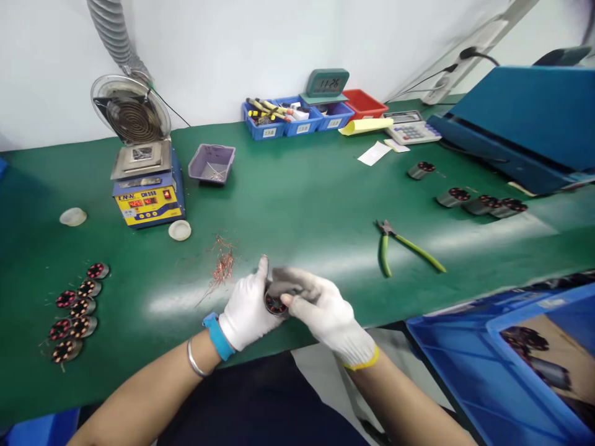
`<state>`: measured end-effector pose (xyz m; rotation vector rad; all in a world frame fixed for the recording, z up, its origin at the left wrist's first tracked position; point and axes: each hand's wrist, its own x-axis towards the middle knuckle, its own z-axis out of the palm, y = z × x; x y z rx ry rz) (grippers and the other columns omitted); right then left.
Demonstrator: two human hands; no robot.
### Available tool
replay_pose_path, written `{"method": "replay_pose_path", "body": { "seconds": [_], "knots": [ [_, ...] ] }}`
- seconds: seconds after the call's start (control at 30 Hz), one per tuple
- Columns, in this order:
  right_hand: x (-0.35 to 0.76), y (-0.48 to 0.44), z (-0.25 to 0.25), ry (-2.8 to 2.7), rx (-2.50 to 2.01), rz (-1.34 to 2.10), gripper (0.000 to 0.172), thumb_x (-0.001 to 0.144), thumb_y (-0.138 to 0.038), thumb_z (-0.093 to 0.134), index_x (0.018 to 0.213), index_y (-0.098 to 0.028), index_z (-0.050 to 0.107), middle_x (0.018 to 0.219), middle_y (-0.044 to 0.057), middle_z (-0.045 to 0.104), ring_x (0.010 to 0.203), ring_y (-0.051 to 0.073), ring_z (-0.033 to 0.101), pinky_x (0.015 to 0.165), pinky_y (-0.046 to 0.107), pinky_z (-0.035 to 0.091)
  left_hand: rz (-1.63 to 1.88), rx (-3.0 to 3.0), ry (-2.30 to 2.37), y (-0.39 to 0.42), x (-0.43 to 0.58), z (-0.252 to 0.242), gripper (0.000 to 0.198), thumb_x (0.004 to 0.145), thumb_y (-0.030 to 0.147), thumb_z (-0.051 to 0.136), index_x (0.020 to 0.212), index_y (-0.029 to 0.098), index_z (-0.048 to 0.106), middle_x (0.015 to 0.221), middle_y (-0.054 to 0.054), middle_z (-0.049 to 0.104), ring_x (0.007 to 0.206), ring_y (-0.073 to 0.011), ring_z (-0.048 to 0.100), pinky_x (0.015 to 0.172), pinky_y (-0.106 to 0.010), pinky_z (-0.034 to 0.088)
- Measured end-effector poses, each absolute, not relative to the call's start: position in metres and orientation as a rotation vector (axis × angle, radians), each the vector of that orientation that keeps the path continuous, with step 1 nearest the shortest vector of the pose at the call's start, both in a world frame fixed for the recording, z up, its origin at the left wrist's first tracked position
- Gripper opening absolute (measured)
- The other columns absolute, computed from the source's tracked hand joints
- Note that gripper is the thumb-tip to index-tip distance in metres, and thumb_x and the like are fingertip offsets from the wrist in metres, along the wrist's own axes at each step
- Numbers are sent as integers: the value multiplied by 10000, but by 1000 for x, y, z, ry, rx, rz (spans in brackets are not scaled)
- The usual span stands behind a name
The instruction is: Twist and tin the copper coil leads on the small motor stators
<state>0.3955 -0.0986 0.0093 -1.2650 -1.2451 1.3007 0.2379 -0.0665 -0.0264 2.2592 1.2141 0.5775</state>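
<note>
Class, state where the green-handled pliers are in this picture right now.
In the head view, the green-handled pliers lie on the green tabletop, right of centre, between the right hand and the metal cylinders at the right.

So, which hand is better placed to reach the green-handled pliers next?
Probably the right hand: it is nearer the pliers, which lie on its side. The left hand is farther off, holding the round part.

The clock (pixel 328 83) at the far edge of the table (pixel 297 186) showed 11:26; a machine (pixel 149 209) toward the far left corner read CM 558.
</note>
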Motion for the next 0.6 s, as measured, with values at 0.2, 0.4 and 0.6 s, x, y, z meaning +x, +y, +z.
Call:
{"method": "replay_pose_path", "body": {
  "seconds": [0.2, 0.4, 0.6],
  "knots": [
    [424, -114, 15, -1317, -1333, 984, 526, 825, -386, 631, 1315, -246, 499, 1248, 126, 627, 1189, 303, 568, 986, 530, 469, 551, 2254, 1192, -64, 236, -23, 1009, 640, 302, 711, 1471, 108, 172, 992, -97, 661, 901, -300, 629, 804, -453, 524],
    [406, -117, -13, -1882, -1668, 673, 673, 613, -295, 731, 1253, -189, 551, 1276, 122, 592, 1194, 336, 536, 1042, 536, 412, 664, 2154, 1025, -61, 229, -7, 539, 596, 251, 737, 1113, 167, 610, 1207, -140, 569, 1081, -307, 595, 923, -449, 515],
    [389, -109, -27, -1934, -1579, 447, 393, 690, -301, 696, 1064, -206, 624, 1051, 70, 687, 1171, 324, 551, 1050, 514, 402, 1036, 1697, 997, -52, 210, 9, 47, 753, 147, 579, 745, 183, 607, 988, -76, 667, 917, -204, 656, 772, -331, 555]
  ]
}}
